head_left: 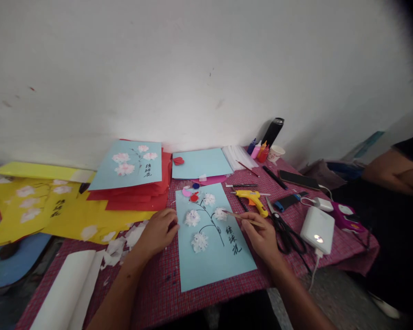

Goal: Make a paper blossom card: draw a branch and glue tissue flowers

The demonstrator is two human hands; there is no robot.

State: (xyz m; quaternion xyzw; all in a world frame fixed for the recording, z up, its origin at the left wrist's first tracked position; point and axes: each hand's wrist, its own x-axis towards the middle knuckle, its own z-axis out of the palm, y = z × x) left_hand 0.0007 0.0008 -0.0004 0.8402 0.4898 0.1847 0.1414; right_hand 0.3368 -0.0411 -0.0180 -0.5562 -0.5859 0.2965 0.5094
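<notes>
My right hand (pixel 261 236) pinches a thin paintbrush (pixel 249 221), and the brush tip meets a white crumpled-paper flower (pixel 220 214). That flower is one of several on a light blue sheet (pixel 201 275) in front of me, joined by painted dark stems, with black written characters (pixel 232 239) beside them. My left hand (pixel 161 231) rests curled at the sheet's left edge, its fingers closed and nothing showing in them. Small dark specks dot some petals. At the sheet's top lie a red paint palette-like blob (pixel 194 197) and a pink round piece (pixel 186 193).
To the right lie a yellow glue gun (pixel 253 200), black scissors (pixel 286 233), a white power bank (pixel 318 229) and a phone (pixel 298 179). Paint bottles (pixel 260 151) and a black flask (pixel 273 131) stand behind. Finished-looking flower sheets (pixel 103 176) lie left. A person's arm (pixel 392 172) is far right.
</notes>
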